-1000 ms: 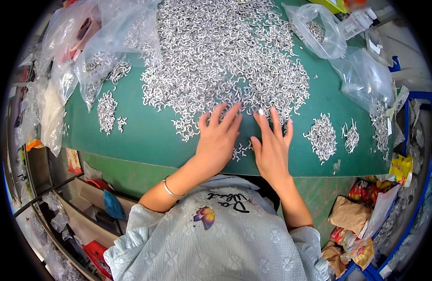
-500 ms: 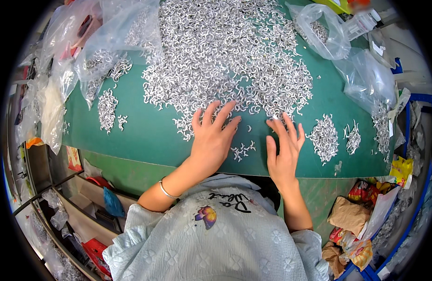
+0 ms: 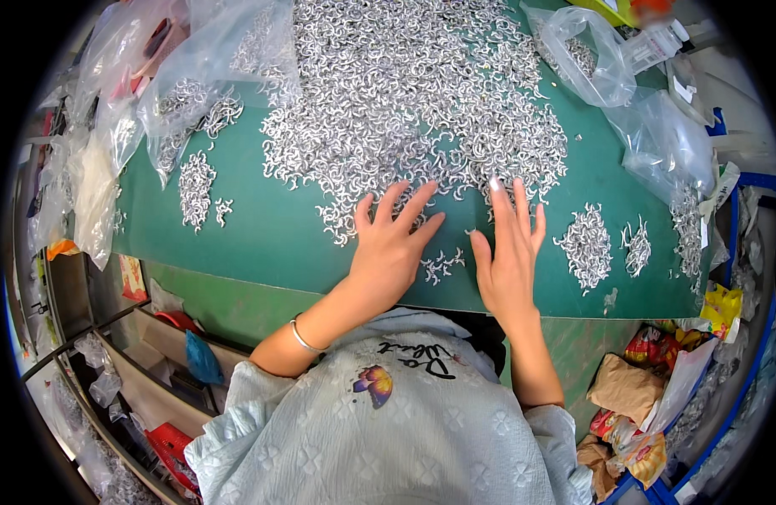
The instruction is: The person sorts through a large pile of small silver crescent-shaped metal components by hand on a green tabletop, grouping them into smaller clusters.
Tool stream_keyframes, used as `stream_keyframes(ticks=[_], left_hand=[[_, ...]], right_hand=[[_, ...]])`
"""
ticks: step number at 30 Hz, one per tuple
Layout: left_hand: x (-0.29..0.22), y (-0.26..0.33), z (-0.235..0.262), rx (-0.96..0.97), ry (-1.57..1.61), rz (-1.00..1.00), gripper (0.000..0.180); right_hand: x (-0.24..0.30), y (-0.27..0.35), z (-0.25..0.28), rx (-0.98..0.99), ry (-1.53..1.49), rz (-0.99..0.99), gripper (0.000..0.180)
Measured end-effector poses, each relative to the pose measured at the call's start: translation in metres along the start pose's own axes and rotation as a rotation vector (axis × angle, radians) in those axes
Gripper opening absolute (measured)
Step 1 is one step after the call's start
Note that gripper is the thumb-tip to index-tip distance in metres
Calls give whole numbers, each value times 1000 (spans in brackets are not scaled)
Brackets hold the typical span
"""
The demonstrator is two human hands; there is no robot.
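A broad heap of small curved silvery metal pieces covers the middle of the green tabletop. My left hand rests palm down with its fingers spread, their tips touching the heap's near edge. To its right, my right hand is stretched out, fingers apart, its fingertips on the pieces at the near right edge. Neither hand holds anything that I can see. Between the two hands lies a small cluster of the same pieces, near the table's front.
Small piles sit to the left and right. Clear plastic bags with pieces lie at the back left and right. Below the table edge stand a divided drawer unit and, at right, a brown paper bag.
My right hand has reached farther forward, its fingers straighter on the heap's edge. The left hand has barely shifted. A single piece lying between the hands no longer shows there.
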State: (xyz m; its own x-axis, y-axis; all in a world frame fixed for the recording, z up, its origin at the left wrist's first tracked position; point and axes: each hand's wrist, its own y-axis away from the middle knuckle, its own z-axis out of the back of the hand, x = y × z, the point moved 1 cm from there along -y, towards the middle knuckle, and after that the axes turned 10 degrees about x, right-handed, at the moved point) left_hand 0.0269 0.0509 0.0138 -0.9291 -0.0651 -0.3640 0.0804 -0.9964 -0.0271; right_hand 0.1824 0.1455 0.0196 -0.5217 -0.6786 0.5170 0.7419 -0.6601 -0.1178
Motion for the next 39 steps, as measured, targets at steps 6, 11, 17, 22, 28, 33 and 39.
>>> stream_keyframes(ticks=[6,11,17,22,28,33,39], left_hand=[[24,0,7,-76,-1,70,38],[15,5,4,-81,5,10,39],[19,11,0,-126,59,45,40],[13,14,4,-75,59,-100,45],[24,18,5,-28,-10,30,52],[16,18,1,-65,127,22,53],[14,17,2,-64,139,30,51]], right_hand=[[-11,15,1,150,-53,52,55],[-12,14,4,-6,-31,-3,51],[2,19,2,191,-84,42,54],[-2,6,-4,43,-39,-43,50],[11,15,-4,202,-158,38,49],[12,14,2,346,-136,169,52],[0,13,10,230,-123,113,52]])
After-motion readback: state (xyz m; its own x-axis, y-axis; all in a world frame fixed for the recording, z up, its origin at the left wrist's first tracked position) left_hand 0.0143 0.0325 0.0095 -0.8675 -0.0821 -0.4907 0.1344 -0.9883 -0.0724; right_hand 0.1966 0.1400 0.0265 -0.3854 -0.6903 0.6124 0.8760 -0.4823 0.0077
